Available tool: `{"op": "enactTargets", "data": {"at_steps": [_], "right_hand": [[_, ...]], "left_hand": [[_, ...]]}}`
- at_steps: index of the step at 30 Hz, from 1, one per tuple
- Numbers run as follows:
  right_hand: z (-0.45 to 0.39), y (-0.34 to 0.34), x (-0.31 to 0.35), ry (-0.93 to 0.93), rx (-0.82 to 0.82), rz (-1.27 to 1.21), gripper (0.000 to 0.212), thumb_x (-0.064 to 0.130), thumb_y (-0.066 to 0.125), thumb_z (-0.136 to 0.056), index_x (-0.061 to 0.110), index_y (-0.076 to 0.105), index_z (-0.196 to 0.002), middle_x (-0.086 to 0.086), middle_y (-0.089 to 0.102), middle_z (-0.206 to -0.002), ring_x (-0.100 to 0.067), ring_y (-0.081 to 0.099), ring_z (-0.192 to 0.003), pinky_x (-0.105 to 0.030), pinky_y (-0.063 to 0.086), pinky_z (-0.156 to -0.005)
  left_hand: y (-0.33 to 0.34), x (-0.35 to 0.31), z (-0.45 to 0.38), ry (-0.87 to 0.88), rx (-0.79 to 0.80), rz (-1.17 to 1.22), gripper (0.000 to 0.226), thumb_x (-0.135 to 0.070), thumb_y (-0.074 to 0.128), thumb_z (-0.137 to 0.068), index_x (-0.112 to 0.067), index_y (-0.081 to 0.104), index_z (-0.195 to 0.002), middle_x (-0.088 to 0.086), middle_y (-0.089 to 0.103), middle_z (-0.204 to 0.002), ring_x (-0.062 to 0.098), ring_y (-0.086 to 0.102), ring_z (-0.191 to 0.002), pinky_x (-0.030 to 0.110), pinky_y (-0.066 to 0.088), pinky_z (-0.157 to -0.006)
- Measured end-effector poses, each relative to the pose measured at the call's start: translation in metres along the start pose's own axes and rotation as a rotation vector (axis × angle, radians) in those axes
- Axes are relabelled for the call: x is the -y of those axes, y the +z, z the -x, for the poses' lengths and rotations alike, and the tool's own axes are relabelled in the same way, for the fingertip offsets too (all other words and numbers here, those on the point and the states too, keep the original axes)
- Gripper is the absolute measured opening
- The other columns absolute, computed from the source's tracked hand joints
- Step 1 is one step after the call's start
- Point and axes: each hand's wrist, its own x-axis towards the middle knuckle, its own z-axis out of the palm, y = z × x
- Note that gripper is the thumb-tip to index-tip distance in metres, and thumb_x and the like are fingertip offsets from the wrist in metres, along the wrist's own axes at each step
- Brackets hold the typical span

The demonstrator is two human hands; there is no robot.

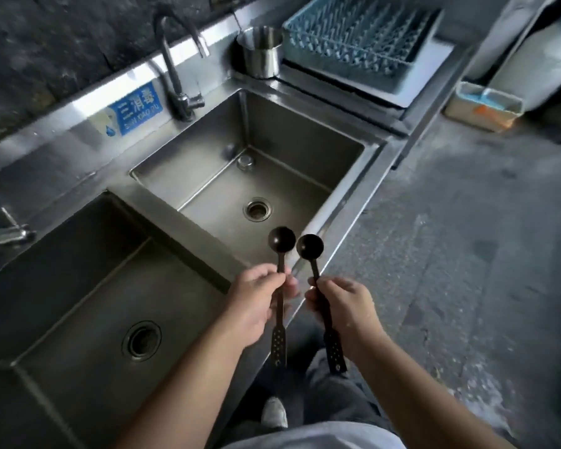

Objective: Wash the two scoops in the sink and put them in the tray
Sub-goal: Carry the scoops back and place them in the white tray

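Note:
Two black long-handled scoops are held upright side by side over the near right corner of the right sink basin (pixel 305 147). My left hand (pixel 255 306) grips the handle of the left scoop (pixel 281 238). My right hand (pixel 344 311) grips the handle of the right scoop (pixel 310 246). Both bowls point away from me, and the perforated handle ends hang below my hands. The blue pegged tray (pixel 357 37) sits on the counter at the far right. The tap (pixel 178 59) arches over the right basin's back edge with no water running.
A second steel basin (pixel 62 270) lies at the left with its own tap handle (pixel 10 231). A steel pot (pixel 263 50) stands between the tap and the tray. A small bin (pixel 484 106) sits on the floor at the right. A blue sign (pixel 136 108) is on the backsplash.

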Motion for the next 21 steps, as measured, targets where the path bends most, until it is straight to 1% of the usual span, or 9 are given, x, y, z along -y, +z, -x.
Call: {"op": "enactTargets", "data": {"at_steps": [4, 6, 8, 10, 13, 15, 18, 20, 21], "right_hand": [[0.047, -0.049, -0.016, -0.100, -0.114, -0.108, 0.028, 0.005, 0.059, -0.091, 0.015, 0.079, -0.075, -0.010, 0.074, -0.066, -0.020, 0.070, -0.060, -0.026, 0.056, -0.053], [0.072, -0.077, -0.022, -0.147, -0.186, -0.129, 0.027, 0.007, 0.061, -0.088, 0.020, 0.080, -0.074, -0.009, 0.075, -0.066, -0.020, 0.070, -0.063, -0.030, 0.057, -0.060], [0.098, -0.106, -0.028, -0.193, -0.249, -0.181, 0.029, 0.005, 0.060, -0.087, 0.021, 0.080, -0.073, -0.007, 0.074, -0.065, -0.017, 0.070, -0.063, -0.031, 0.057, -0.064], [0.124, -0.139, -0.036, -0.224, -0.343, -0.260, 0.030, -0.001, 0.059, -0.091, 0.012, 0.077, -0.072, -0.008, 0.073, -0.065, -0.016, 0.070, -0.061, -0.028, 0.058, -0.060], [0.173, -0.186, -0.053, -0.258, -0.486, -0.329, 0.018, -0.002, 0.059, -0.093, 0.004, 0.072, -0.083, -0.015, 0.071, -0.072, -0.021, 0.068, -0.065, -0.028, 0.056, -0.059], [0.211, -0.216, -0.072, -0.267, -0.584, -0.342, 0.017, 0.003, 0.060, -0.093, 0.006, 0.074, -0.083, -0.013, 0.072, -0.072, -0.024, 0.066, -0.069, -0.032, 0.051, -0.061], [0.274, -0.260, -0.105, -0.277, -0.762, -0.446, 0.024, 0.002, 0.061, -0.092, 0.012, 0.073, -0.074, -0.009, 0.071, -0.067, -0.025, 0.067, -0.068, -0.026, 0.049, -0.053], [0.318, -0.288, -0.130, -0.274, -0.842, -0.540, 0.020, 0.001, 0.060, -0.093, 0.011, 0.072, -0.080, -0.010, 0.070, -0.070, -0.025, 0.069, -0.067, -0.026, 0.053, -0.053], [0.342, -0.302, -0.144, -0.265, -0.870, -0.587, 0.014, 0.001, 0.060, -0.094, 0.007, 0.070, -0.086, -0.011, 0.069, -0.072, -0.025, 0.069, -0.066, -0.027, 0.055, -0.054]], "left_hand": [[0.038, 0.020, 0.030, -0.037, 0.184, -0.131, 0.008, -0.007, 0.058, -0.092, -0.010, 0.065, -0.091, 0.001, 0.061, -0.066, 0.012, 0.064, -0.057, 0.027, 0.050, -0.047], [0.063, 0.034, 0.042, -0.037, 0.267, -0.238, 0.009, -0.007, 0.060, -0.091, -0.010, 0.066, -0.086, -0.001, 0.061, -0.063, 0.011, 0.065, -0.056, 0.027, 0.050, -0.047], [0.090, 0.049, 0.053, -0.029, 0.358, -0.354, 0.010, -0.007, 0.062, -0.090, -0.011, 0.068, -0.084, -0.001, 0.063, -0.062, 0.013, 0.067, -0.058, 0.025, 0.050, -0.048], [0.119, 0.066, 0.065, -0.021, 0.440, -0.468, 0.011, -0.007, 0.063, -0.090, -0.012, 0.070, -0.084, -0.002, 0.066, -0.062, 0.014, 0.068, -0.060, 0.024, 0.051, -0.050], [0.166, 0.097, 0.091, -0.004, 0.575, -0.645, 0.014, -0.007, 0.063, -0.089, -0.015, 0.072, -0.083, -0.002, 0.069, -0.065, 0.012, 0.067, -0.060, 0.028, 0.051, -0.059], [0.196, 0.124, 0.115, 0.018, 0.683, -0.745, 0.012, -0.008, 0.064, -0.089, -0.015, 0.073, -0.084, -0.003, 0.070, -0.066, 0.009, 0.064, -0.058, 0.028, 0.049, -0.062], [0.240, 0.175, 0.163, 0.026, 0.834, -0.846, 0.010, -0.009, 0.066, -0.088, -0.014, 0.075, -0.086, -0.003, 0.070, -0.066, 0.011, 0.062, -0.060, 0.029, 0.047, -0.063], [0.267, 0.215, 0.202, -0.003, 0.937, -0.886, 0.013, -0.007, 0.065, -0.088, -0.014, 0.074, -0.085, -0.002, 0.070, -0.066, 0.011, 0.062, -0.059, 0.028, 0.049, -0.062], [0.280, 0.236, 0.223, -0.022, 0.986, -0.902, 0.014, -0.005, 0.064, -0.089, -0.014, 0.074, -0.084, -0.003, 0.070, -0.065, 0.009, 0.063, -0.057, 0.025, 0.050, -0.058]]}}
